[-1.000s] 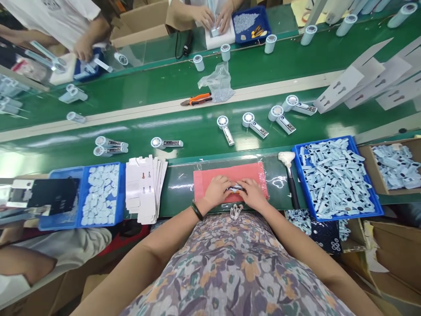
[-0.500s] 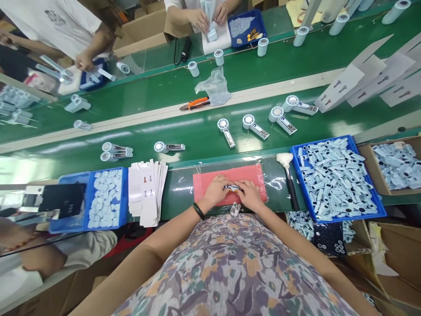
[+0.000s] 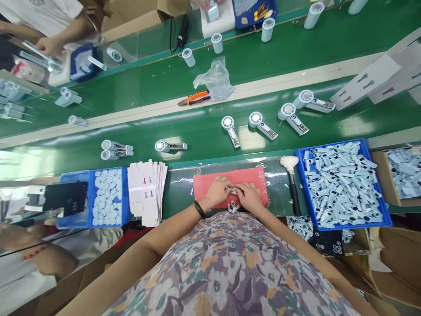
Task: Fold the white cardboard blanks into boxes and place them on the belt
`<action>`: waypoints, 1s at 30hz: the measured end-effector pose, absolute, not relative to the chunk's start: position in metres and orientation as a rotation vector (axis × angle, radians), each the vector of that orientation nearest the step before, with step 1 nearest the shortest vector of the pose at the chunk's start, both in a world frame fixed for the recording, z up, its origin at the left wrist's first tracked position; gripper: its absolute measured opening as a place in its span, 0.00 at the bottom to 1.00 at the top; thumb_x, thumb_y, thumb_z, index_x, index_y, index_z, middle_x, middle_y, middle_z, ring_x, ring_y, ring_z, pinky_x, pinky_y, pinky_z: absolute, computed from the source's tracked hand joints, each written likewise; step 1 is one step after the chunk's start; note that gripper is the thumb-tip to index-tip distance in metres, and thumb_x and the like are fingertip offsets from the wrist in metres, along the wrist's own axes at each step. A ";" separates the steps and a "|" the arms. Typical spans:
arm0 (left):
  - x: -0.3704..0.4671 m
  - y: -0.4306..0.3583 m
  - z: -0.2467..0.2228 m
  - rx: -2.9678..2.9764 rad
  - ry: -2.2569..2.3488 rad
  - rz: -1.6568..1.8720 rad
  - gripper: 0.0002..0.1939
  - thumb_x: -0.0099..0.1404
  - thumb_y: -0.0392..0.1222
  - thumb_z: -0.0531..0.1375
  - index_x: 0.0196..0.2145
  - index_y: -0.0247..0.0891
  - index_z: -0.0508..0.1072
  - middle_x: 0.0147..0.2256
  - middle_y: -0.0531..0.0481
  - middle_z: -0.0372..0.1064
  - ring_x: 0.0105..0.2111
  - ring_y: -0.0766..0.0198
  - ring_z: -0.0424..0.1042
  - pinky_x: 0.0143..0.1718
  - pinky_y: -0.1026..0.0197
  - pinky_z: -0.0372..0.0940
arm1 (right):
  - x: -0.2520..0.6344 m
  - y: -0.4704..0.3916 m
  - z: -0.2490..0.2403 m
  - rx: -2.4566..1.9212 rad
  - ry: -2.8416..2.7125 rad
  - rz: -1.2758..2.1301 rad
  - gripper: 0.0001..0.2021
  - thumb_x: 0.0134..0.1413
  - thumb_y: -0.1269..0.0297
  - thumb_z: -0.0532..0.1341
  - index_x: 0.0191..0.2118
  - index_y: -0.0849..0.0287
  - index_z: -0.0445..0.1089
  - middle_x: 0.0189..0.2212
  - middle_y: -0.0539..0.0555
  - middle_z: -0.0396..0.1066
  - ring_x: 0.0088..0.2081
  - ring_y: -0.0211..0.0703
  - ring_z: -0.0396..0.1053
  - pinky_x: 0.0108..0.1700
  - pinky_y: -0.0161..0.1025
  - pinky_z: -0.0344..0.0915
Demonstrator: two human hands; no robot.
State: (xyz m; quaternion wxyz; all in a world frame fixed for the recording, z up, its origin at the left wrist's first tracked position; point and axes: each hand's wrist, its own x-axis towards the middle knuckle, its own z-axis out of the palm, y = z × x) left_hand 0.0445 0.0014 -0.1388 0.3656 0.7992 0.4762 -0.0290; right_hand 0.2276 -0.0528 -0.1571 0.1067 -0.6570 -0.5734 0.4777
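Over the red mat (image 3: 210,176) at the bench's front edge, my left hand (image 3: 218,190) and my right hand (image 3: 249,195) are closed on the two ends of a small fan part (image 3: 234,189). Its middle looks pale with a bit of orange; the fingers cover much of the rest. A small clear plastic piece (image 3: 233,206) lies just below it, by my shirt. To the right of the mat is a rubber mallet (image 3: 293,188) with a white head and black handle.
A blue tray (image 3: 388,219) of light blue parts sits right, another blue tray (image 3: 125,197) left beside white cards (image 3: 143,188). Handheld fans (image 3: 231,131) and pliers (image 3: 194,98) lie on the green belt. Co-workers sit across and at left.
The view has shifted slightly, so the far bench sits higher in it. Both hands still hold the part, which has tilted a little between the fingers.
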 end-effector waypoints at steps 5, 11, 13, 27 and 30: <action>0.036 0.014 -0.127 2.240 1.039 -0.195 0.15 0.62 0.34 0.67 0.48 0.41 0.79 0.46 0.45 0.75 0.51 0.52 0.71 0.56 0.52 0.70 | 0.238 -0.050 -0.161 -1.847 -1.637 1.347 0.16 0.64 0.66 0.58 0.53 0.51 0.78 0.54 0.54 0.78 0.55 0.51 0.71 0.58 0.49 0.64; -0.002 0.136 -0.117 2.448 1.096 -0.143 0.13 0.65 0.29 0.59 0.43 0.38 0.81 0.53 0.41 0.71 0.57 0.49 0.65 0.63 0.44 0.64 | 0.335 -0.064 -0.150 -2.004 -1.424 0.866 0.17 0.67 0.62 0.54 0.54 0.55 0.76 0.50 0.60 0.76 0.52 0.49 0.73 0.57 0.46 0.69; -0.007 0.193 -0.119 2.480 1.223 -0.064 0.16 0.67 0.29 0.55 0.47 0.32 0.80 0.60 0.36 0.65 0.66 0.41 0.54 0.67 0.33 0.55 | 0.376 -0.068 -0.143 -2.175 -1.340 0.579 0.17 0.67 0.61 0.54 0.53 0.57 0.76 0.47 0.61 0.75 0.49 0.52 0.73 0.54 0.48 0.69; -0.145 0.194 -0.125 2.442 1.647 -0.457 0.36 0.59 0.27 0.57 0.66 0.32 0.66 0.69 0.28 0.58 0.71 0.24 0.49 0.63 0.20 0.54 | 0.433 -0.008 -0.152 -2.658 -1.462 0.293 0.16 0.68 0.64 0.54 0.48 0.60 0.79 0.45 0.62 0.78 0.46 0.54 0.72 0.51 0.45 0.63; -0.180 0.194 -0.120 2.379 1.689 -0.523 0.35 0.59 0.25 0.56 0.64 0.32 0.67 0.65 0.29 0.63 0.68 0.27 0.54 0.62 0.18 0.51 | 0.438 -0.009 -0.147 -2.643 -1.582 0.335 0.18 0.67 0.64 0.54 0.54 0.60 0.77 0.49 0.63 0.78 0.49 0.55 0.72 0.53 0.46 0.63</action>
